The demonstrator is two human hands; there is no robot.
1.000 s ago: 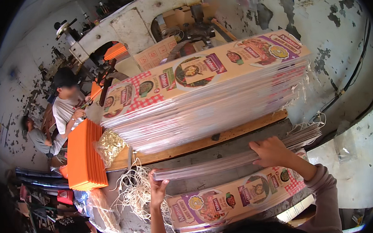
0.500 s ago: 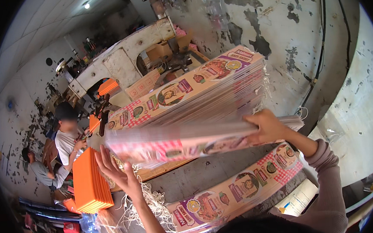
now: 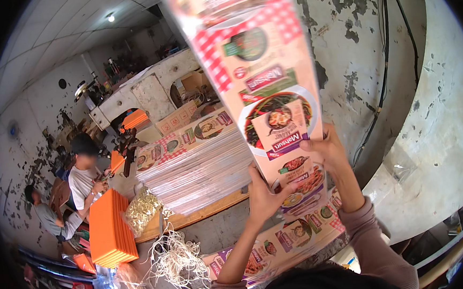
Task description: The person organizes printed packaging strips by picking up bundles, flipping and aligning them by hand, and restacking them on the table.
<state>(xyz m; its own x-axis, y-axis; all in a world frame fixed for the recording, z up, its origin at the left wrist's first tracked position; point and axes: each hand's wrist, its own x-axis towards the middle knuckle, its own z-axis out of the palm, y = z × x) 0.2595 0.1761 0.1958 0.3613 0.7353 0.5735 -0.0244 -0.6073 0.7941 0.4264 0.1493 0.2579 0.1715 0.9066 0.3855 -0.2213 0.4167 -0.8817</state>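
Panel (image 3: 268,96), long, flat, glossy, printed with food and red checks, tilts upright above the near edge of the tabletop (image 3: 213,229), where matching panels (image 3: 300,235) lie. Left hand (image 3: 265,198) clamps its lower left side, thumb across the face; right hand (image 3: 327,149) pinches its right side, forearm raised. Cream cord (image 3: 178,263) tangles toward the tabletop's left edge.

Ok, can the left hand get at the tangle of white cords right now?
Probably not right away: the left hand is gripping the long printed bundle along with the right hand. Otherwise the way looks free; the tangle of white cords lies uncovered on the table, to that hand's left.
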